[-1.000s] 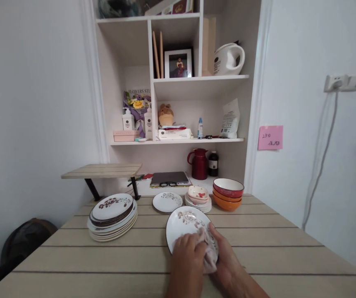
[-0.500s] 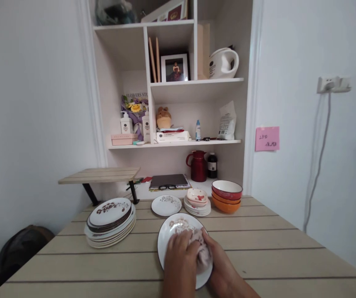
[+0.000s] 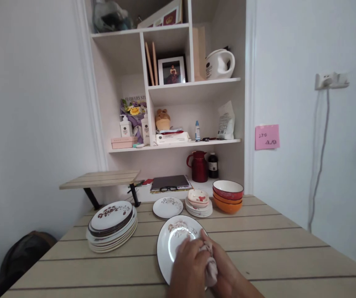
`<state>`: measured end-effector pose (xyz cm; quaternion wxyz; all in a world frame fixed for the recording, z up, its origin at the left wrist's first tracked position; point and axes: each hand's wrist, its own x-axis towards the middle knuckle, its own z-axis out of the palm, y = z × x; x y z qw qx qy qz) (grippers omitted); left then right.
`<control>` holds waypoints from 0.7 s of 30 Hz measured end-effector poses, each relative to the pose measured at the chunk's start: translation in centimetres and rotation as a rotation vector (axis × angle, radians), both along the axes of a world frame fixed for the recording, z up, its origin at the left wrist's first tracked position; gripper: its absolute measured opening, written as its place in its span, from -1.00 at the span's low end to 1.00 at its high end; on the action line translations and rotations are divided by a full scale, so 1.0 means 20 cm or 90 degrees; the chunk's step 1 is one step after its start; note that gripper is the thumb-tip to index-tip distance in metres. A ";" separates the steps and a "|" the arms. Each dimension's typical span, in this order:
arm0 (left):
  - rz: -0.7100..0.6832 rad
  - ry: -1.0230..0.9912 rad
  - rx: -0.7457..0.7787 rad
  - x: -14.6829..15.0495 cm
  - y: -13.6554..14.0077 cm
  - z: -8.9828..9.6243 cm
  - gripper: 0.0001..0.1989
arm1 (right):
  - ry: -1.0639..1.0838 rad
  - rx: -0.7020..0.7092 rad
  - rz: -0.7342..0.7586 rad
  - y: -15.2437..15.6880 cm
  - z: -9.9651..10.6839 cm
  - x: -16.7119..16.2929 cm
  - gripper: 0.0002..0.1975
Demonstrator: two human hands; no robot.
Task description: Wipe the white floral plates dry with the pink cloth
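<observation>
A white plate (image 3: 166,248) with a dark rim and a faded flower print is low in front of me, its right part covered by my hands. My left hand (image 3: 188,263) lies over the plate's right side, fingers closed on a crumpled pale cloth (image 3: 211,271). My right hand (image 3: 227,269) is at the plate's right edge with its thumb up near the rim; its other fingers are hidden. The cloth sits bunched between both hands. Beyond the plate lies a smaller flowered plate (image 3: 168,207).
A stack of plates (image 3: 111,216) stands left on the wooden table (image 3: 277,248). Small square dishes on saucers (image 3: 199,211) and stacked bowls (image 3: 228,198) are at the back right. Behind stand a raised wooden shelf (image 3: 100,179), a laptop (image 3: 170,182) with glasses and a red jug (image 3: 199,167).
My hands and the cloth have shifted right and slightly down, from over the plate toward its right edge. More of the plate's middle shows. The camera view has tilted slightly.
</observation>
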<state>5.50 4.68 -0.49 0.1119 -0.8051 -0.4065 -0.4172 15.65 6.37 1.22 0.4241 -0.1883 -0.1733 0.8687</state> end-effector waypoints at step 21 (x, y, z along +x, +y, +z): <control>0.126 0.073 -0.114 -0.16 -0.03 0.15 -0.64 | -0.017 -0.063 -0.162 0.01 0.08 0.05 -0.58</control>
